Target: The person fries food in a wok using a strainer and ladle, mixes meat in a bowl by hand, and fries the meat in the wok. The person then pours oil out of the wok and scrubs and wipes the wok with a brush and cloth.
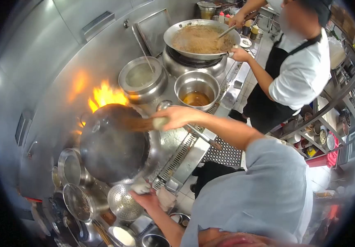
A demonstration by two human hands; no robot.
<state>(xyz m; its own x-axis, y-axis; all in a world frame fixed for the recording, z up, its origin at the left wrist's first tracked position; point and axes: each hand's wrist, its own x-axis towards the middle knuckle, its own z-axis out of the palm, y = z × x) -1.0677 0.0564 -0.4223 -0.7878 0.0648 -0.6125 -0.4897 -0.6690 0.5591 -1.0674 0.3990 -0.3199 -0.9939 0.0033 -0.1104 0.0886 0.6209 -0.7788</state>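
A dark wok is tipped up on its side over the burner, with flames rising behind its upper rim. My right hand is closed round the pale end of a brown bamboo wok brush, whose bristles blur against the wok. Under that wrist lies a ladle, its wooden end over the stove's front edge. At the wok's lower rim my left hand is closed on a pale folded cloth; whether it also grips a wok handle is hidden. A perforated strainer sits beside this hand.
Metal pots stand behind the burner, and a pot of amber liquid is to the right. A co-worker stirs a large wok of brown food. Several pans and bowls crowd the lower left. A drain grate runs along the stove front.
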